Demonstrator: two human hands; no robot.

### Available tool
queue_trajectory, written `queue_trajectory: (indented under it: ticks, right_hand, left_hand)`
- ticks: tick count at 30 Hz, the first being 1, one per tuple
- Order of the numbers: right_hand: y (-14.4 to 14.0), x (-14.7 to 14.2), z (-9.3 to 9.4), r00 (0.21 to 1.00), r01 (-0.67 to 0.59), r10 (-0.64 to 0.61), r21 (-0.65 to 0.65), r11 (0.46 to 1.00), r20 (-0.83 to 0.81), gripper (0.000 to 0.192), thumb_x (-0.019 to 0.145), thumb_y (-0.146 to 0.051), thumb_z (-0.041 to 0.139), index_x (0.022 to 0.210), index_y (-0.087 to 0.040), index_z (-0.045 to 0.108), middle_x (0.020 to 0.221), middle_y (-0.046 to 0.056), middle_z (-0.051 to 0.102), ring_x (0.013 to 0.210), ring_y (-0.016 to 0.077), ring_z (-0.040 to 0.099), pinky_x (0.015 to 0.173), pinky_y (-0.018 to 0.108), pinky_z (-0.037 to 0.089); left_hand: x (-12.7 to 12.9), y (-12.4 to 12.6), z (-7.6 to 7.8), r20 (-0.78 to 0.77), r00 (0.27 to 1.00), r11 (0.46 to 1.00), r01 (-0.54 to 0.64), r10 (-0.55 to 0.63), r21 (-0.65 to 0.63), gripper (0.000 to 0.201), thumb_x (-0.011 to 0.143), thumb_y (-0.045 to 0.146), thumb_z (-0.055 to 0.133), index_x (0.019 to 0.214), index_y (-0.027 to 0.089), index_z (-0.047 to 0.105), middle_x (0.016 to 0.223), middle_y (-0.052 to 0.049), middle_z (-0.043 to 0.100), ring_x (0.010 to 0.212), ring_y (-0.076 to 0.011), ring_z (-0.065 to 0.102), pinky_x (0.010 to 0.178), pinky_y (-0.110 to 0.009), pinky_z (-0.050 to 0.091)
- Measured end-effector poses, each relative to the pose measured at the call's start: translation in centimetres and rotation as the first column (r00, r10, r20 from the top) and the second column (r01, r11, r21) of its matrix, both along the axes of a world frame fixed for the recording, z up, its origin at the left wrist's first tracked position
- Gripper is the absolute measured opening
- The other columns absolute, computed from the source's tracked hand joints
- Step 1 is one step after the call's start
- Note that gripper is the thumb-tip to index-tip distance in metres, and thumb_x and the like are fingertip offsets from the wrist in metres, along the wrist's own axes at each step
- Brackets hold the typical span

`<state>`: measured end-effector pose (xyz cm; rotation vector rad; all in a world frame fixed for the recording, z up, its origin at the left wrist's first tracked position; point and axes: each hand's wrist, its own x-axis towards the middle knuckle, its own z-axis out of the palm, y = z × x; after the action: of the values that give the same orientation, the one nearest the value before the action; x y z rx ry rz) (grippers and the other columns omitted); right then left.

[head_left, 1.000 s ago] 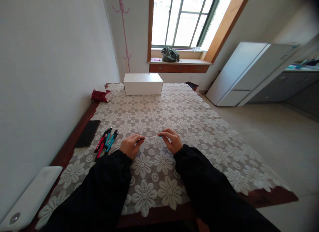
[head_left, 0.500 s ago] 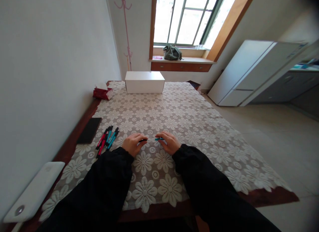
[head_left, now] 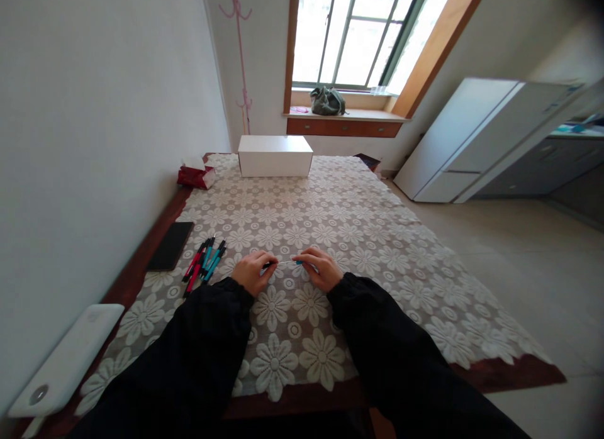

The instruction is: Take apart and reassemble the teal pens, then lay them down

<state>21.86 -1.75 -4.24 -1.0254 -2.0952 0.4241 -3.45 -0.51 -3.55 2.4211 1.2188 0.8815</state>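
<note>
My left hand (head_left: 255,273) pinches a small black pen piece (head_left: 268,265) between thumb and fingers. Opposite it, my right hand (head_left: 321,269) is closed on a teal pen barrel (head_left: 299,262), mostly covered by the fingers. A thin whitish rod, apparently a pen refill (head_left: 285,261), spans the gap between the two pieces. Both hands are low over the lace tablecloth. To the left of my left hand lies a loose pile of pens (head_left: 204,264), red and teal with black ends.
A dark flat tablet-like object (head_left: 170,246) lies left of the pens. Nearer me is a white power strip-like device (head_left: 68,360) by the wall. A white box (head_left: 275,156) and a red tissue pack (head_left: 196,177) stand at the far end of the tablecloth (head_left: 372,231).
Both hands keep nearly the same place. The fingers of my right hand have shifted slightly on the teal barrel, and less of it shows now.
</note>
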Motion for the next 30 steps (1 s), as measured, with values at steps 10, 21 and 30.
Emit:
queue_trajectory:
  ticks: [10, 21, 30]
  right_hand:
    - [0.3, 0.2, -0.4, 0.998, 0.053, -0.054, -0.055, 0.997, -0.022, 0.032, 0.091, -0.014, 0.052, 0.117, -0.025, 0.067, 0.096, 0.006, 0.067, 0.090, 0.0208, 0.064, 0.083, 0.036, 0.052]
    - [-0.3, -0.5, -0.2, 1.000, -0.014, 0.013, -0.081, 0.997, -0.012, 0.027, 0.094, -0.018, 0.053, 0.117, -0.026, 0.065, 0.098, 0.005, 0.068, 0.090, 0.0202, 0.065, 0.083, 0.034, 0.053]
    - [-1.4, -2.5, -0.5, 0.999, -0.026, 0.021, -0.158, 0.987, -0.031, 0.025, 0.093, -0.017, 0.054, 0.116, -0.026, 0.059, 0.099, 0.003, 0.070, 0.085, 0.0183, 0.066, 0.079, 0.031, 0.051]
  left_hand:
    - [-0.1, 0.1, 0.4, -0.057, 0.998, 1.000, -0.023, 0.024, 0.017, 0.012, 0.095, 0.024, 0.053, 0.093, 0.022, 0.065, 0.094, -0.004, 0.070, 0.084, -0.0176, 0.066, 0.076, -0.029, 0.052]
    - [0.5, -0.4, 0.6, -0.134, 0.991, 0.996, 0.034, -0.023, 0.079, 0.015, 0.099, 0.027, 0.051, 0.096, 0.023, 0.065, 0.096, -0.004, 0.069, 0.089, -0.0191, 0.065, 0.081, -0.031, 0.049]
    - [1.5, -1.3, 0.8, -0.207, 0.975, 0.990, 0.098, -0.076, 0.099, 0.020, 0.102, 0.027, 0.046, 0.101, 0.022, 0.066, 0.097, -0.005, 0.068, 0.091, -0.0195, 0.063, 0.083, -0.032, 0.049]
